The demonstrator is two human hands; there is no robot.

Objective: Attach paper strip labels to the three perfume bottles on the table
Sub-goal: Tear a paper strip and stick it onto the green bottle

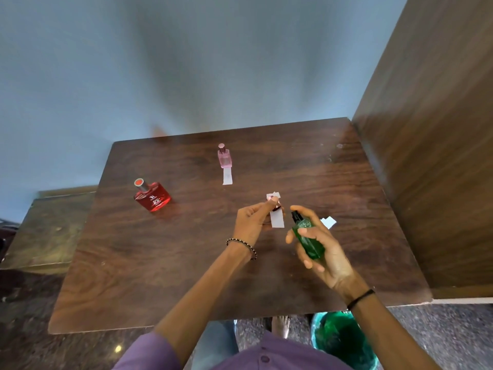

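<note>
My right hand [324, 252] grips a green perfume bottle [309, 237] with a black sprayer, tilted above the wooden table [186, 249]. My left hand [253, 218] pinches a white paper strip [277, 218] just left of the bottle, with something small and reddish at its thumb tip. A red perfume bottle [152, 196] stands at the left of the table. At the far middle stands a pink perfume bottle [224, 156], with a white paper strip [227, 177] trailing from its base toward me. Another white paper piece [328, 222] lies right of my hands.
A tall wooden panel [440, 156] rises along the table's right edge. A green bin [344, 340] sits on the floor under the near right corner. A lower wooden surface [48, 231] lies to the left. A blue-grey wall is behind.
</note>
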